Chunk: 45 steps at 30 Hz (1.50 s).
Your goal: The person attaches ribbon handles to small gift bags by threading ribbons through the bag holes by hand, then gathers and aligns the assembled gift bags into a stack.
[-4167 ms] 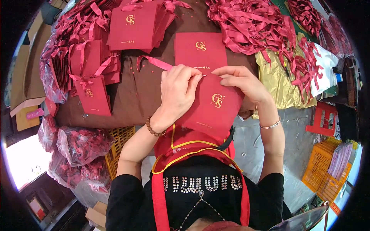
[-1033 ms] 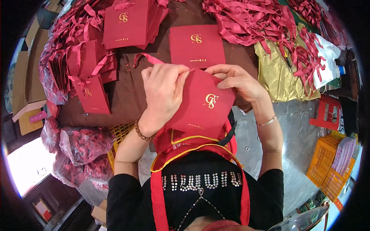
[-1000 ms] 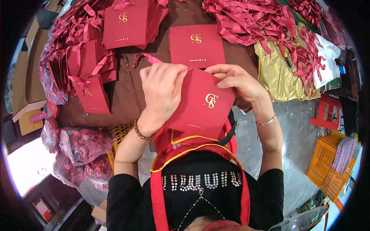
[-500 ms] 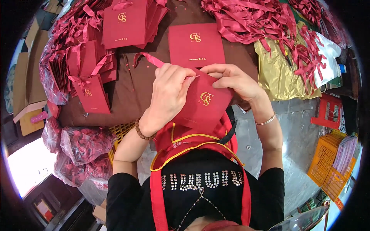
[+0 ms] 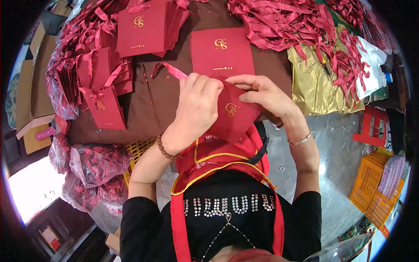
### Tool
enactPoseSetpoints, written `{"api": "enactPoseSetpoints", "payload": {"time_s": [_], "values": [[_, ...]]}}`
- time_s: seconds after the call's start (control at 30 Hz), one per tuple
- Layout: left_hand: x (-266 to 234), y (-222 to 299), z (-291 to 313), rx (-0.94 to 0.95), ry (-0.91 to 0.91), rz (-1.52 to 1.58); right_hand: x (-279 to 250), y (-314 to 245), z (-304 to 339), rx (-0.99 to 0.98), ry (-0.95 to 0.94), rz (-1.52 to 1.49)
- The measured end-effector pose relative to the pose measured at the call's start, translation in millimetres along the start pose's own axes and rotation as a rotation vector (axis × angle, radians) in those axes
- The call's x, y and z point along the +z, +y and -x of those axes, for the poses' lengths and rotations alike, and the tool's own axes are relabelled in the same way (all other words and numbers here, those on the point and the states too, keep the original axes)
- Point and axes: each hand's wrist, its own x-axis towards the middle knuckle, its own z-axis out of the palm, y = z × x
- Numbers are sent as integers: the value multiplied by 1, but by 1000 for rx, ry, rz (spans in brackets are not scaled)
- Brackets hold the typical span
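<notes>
A small dark red paper bag [image 5: 231, 124] with a gold emblem is held tilted in front of my apron, over the table's near edge. My right hand [image 5: 270, 96] grips its upper right edge between thumb and fingers. At the upper left corner, my left hand [image 5: 195, 107] is closed in a pinch on a red ribbon [image 5: 171, 67], whose free end sticks out to the left. My left fingertips are partly hidden behind the hand. Just beyond my hands, another red paper bag [image 5: 224, 54] lies flat on the brown-covered table [image 5: 144, 105].
At the far left are stacks of red bags [image 5: 142, 32] and ribboned bags [image 5: 104, 109]. Piled red ribbons [image 5: 288, 24] and a gold plastic sheet [image 5: 314, 89] lie at right. Clear sacks [image 5: 98, 163] stand lower left. Orange crates [image 5: 369, 174] and a red stool [image 5: 371, 126] stand right.
My left hand has turned and shifted slightly right, covering more of the held bag. The bag has moved a little. My right hand keeps its grip almost in place.
</notes>
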Motion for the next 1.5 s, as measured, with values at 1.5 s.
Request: {"api": "enactPoseSetpoints", "payload": {"time_s": [1.5], "values": [[-42, -30, -43, 49, -821, -2, 44, -16, 6, -419, 161, 1064]]}}
